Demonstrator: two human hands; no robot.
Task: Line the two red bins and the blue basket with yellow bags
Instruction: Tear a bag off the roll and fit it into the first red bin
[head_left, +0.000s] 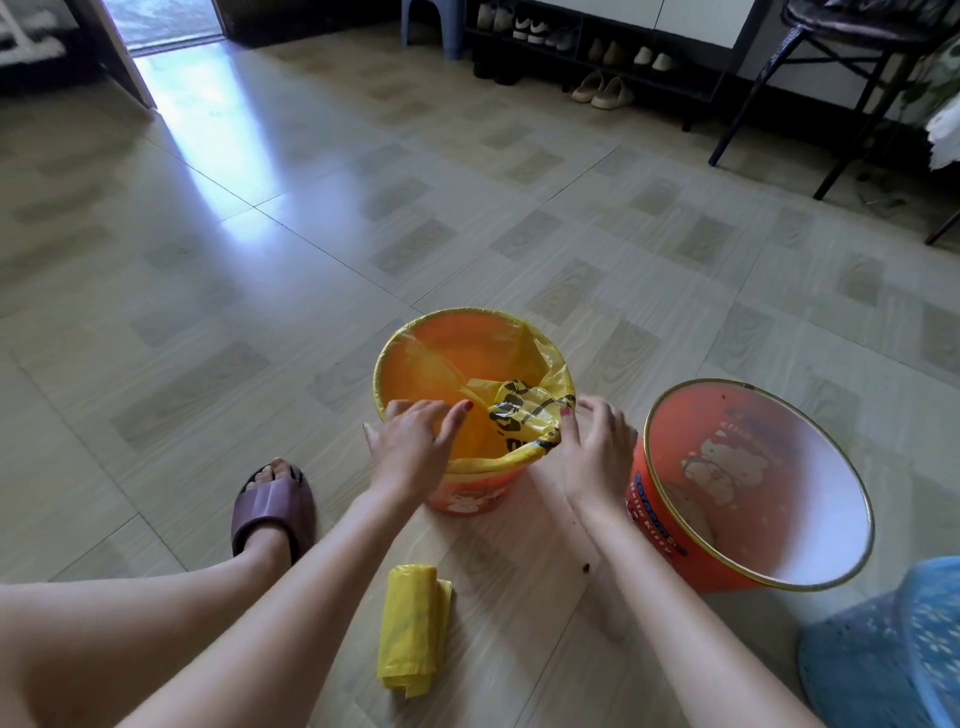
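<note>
A red bin (470, 496) stands on the floor in front of me with a yellow bag (441, 364) spread inside it and folded over its rim. My left hand (410, 447) grips the bag edge at the near left rim. My right hand (595, 447) pinches the bag's printed black-and-yellow edge at the near right rim. A second red bin (727, 467) with no bag stands to the right, tilted toward me. The blue basket (883, 649) is at the lower right corner, partly cut off. A roll of yellow bags (413, 629) lies on the floor between my forearms.
My foot in a dark slipper (272, 506) rests left of the lined bin. A shoe rack (597, 52) with several pairs lines the far wall, with a blue stool (434, 26) to its left and a dark chair (841, 78) at the right. Tiled floor stretches ahead.
</note>
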